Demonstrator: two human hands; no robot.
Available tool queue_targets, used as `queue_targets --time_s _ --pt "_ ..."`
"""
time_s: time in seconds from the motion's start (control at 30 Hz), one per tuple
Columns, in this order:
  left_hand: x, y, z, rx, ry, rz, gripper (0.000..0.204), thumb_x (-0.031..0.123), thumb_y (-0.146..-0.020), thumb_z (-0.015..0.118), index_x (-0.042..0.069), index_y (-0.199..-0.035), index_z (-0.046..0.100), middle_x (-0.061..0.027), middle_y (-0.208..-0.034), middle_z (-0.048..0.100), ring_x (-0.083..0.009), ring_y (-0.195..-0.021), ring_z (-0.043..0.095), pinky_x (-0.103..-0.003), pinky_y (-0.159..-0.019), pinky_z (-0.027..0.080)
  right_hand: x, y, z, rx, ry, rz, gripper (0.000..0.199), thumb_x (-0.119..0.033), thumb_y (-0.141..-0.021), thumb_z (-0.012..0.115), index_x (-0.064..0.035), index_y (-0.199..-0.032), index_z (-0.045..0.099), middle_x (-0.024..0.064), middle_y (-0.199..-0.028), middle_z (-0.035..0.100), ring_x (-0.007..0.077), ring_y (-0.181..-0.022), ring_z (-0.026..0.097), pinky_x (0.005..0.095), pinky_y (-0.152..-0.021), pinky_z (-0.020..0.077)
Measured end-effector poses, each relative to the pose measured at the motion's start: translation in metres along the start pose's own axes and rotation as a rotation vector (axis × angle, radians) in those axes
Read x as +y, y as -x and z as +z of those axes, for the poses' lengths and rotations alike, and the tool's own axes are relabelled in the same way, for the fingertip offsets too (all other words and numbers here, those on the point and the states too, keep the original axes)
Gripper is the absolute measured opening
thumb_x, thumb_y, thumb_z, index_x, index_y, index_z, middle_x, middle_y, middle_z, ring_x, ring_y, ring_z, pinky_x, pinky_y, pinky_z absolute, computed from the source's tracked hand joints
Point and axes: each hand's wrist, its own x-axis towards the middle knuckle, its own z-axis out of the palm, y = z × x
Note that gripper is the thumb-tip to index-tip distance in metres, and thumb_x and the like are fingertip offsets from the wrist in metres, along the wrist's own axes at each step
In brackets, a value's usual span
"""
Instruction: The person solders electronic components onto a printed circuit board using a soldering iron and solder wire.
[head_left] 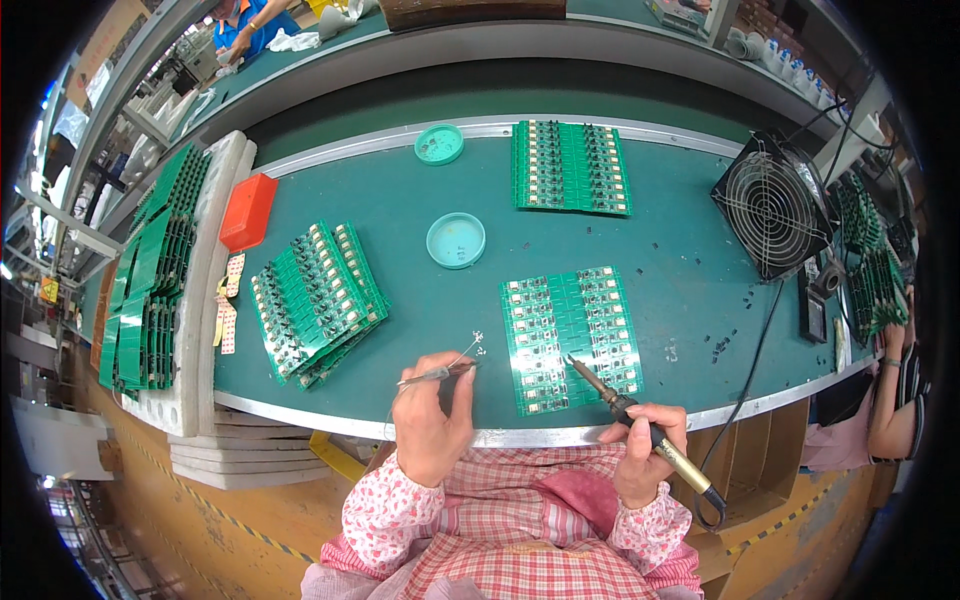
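My right hand point(648, 448) grips a soldering iron point(672, 455) with a gold-coloured handle end. Its dark tip lies over a green circuit board panel point(540, 340) near the front edge; whether it touches cannot be made out. Rows of small black and white parts line this panel. Left of it, my left hand point(432, 415) is closed in a pinch around a slim silvery piece with thin solder wire point(465, 354) sticking out. Small pale bits point(479, 343) lie just beyond those fingers.
Stacked panels point(315, 300) lie left, another stack point(572, 168) at the back. Two turquoise dishes point(456, 241) point(439, 145), a red bin point(249, 212) and foam-held boards point(155, 270) stand around. A black fan point(772, 205), its cord and loose black parts point(718, 347) are right. Other people work nearby.
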Motion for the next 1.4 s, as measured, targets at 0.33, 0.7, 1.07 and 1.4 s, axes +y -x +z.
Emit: queue_targets --time_s 0.33,0.7,1.07,1.4 --pt "0.0028 -0.0001 -0.0024 0.004 -0.027 -0.010 0.012 0.002 -0.090 0.067 -0.001 -0.101 0.064 -0.0136 -0.099 0.066 -0.0282 -0.086 0.066 -0.035 -0.078 0.051 -0.0020 -0.0006 0.0003 -0.004 -0.029 0.021 0.022 -0.023 -0.098 0.060 -0.0015 -0.100 0.053 0.0099 -0.072 0.067 0.0164 -0.060 0.070 0.0276 -0.056 0.0533" --pt "0.0040 0.0002 -0.0034 0.005 -0.002 -0.013 0.011 0.001 -0.090 0.065 0.000 -0.101 0.064 -0.0136 -0.098 0.067 -0.0289 -0.087 0.065 -0.036 -0.080 0.050 0.0005 0.0001 -0.0013 -0.018 -0.003 -0.006 0.023 -0.023 -0.099 0.059 -0.0012 -0.100 0.051 0.0111 -0.077 0.068 0.0167 -0.059 0.070 0.0279 -0.056 0.0531" --pt "0.0029 -0.0007 -0.0031 -0.016 0.005 0.010 0.011 -0.002 -0.089 0.064 -0.001 -0.100 0.064 -0.0135 -0.098 0.067 -0.0302 -0.088 0.064 -0.036 -0.080 0.049 0.0005 0.0009 0.0001 0.007 -0.014 0.009 0.021 -0.022 -0.098 0.058 -0.0015 -0.100 0.052 0.0099 -0.074 0.067 0.0167 -0.059 0.070 0.0276 -0.055 0.0531" --pt "0.0015 0.0012 -0.0033 -0.011 0.007 -0.012 0.011 -0.001 -0.090 0.065 0.000 -0.101 0.063 -0.0129 -0.098 0.067 -0.0293 -0.087 0.064 -0.036 -0.079 0.050 -0.0007 0.0007 0.0000 0.001 -0.004 0.007 0.021 -0.022 -0.098 0.059 -0.0013 -0.100 0.053 0.0099 -0.075 0.067 0.0168 -0.060 0.070 0.0268 -0.054 0.0535"
